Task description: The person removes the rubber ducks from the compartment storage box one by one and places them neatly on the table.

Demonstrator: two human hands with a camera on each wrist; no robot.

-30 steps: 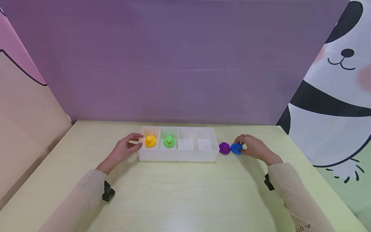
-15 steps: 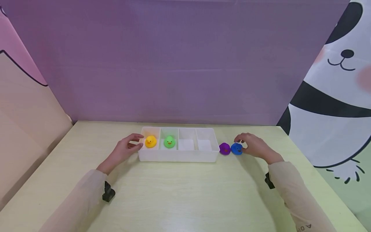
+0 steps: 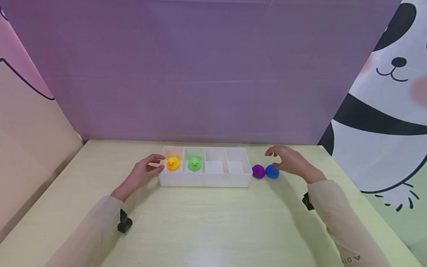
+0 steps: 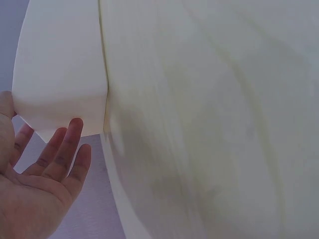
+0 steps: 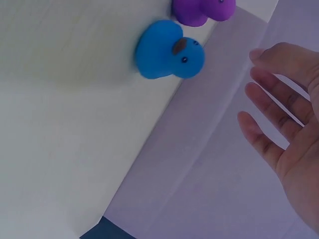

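Observation:
A white four-compartment tray [image 3: 203,180] sits mid-table. A yellow duck [image 3: 173,162] is in its leftmost compartment and a green duck [image 3: 195,163] in the one beside it. Just right of the tray a purple duck [image 3: 258,171] and a blue duck [image 3: 272,171] stand side by side on the table. My right hand [image 3: 278,158] hovers above the blue duck [image 5: 168,49] with fingers spread, holding nothing. My left hand [image 3: 148,170] rests with straight fingers against the tray's left end [image 4: 60,74].
The pale wooden table [image 3: 207,222] is boxed in by a purple back wall [image 3: 200,74], a pink and beige panel [image 3: 26,122] on the left and a panda curtain [image 3: 383,111] on the right. The tray's two right compartments hold nothing.
My right hand let go of the blue duck and rose up and slightly left, its fingers spreading. The blue duck stays on the table. The left hand has not moved.

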